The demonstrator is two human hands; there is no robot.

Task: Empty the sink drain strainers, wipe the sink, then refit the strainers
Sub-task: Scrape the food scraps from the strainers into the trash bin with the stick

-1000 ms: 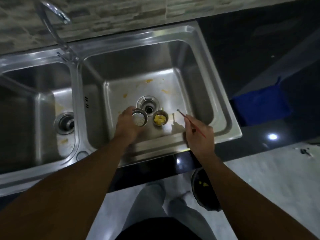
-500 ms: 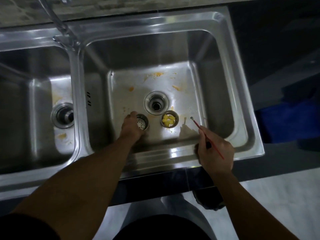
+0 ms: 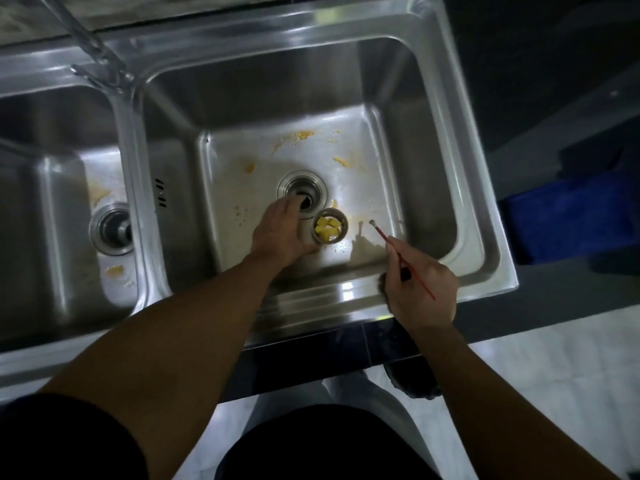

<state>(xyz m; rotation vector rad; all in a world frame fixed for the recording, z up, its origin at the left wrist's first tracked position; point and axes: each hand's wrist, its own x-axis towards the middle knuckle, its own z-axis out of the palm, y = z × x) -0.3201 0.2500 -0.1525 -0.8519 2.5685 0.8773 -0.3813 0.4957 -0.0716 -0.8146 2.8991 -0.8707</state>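
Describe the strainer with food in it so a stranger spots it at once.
Look in the sink's right basin. Beside the open drain, on its near right, sits a round metal strainer cup, between the left hand and the red stick. It alone holds yellow chunks.

Two bare forearms in view. Left arm: black plain fabric short sleeve [image 3: 59,441] at 7 o'clock, with a curved hem across the arm. Below the hem the arm is uncovered down to the left hand [image 3: 280,233]. Right arm: uncovered along all that shows, leaving the frame at 5 o'clock, right hand [image 3: 419,285] bare. Black plain fabric garment [image 3: 322,445] at 6 o'clock, rounded top edge. Pale grey smooth-cloth trouser leg [image 3: 374,400] beside it toward 5 o'clock, partly hidden. Dim light, finer detail unreadable.
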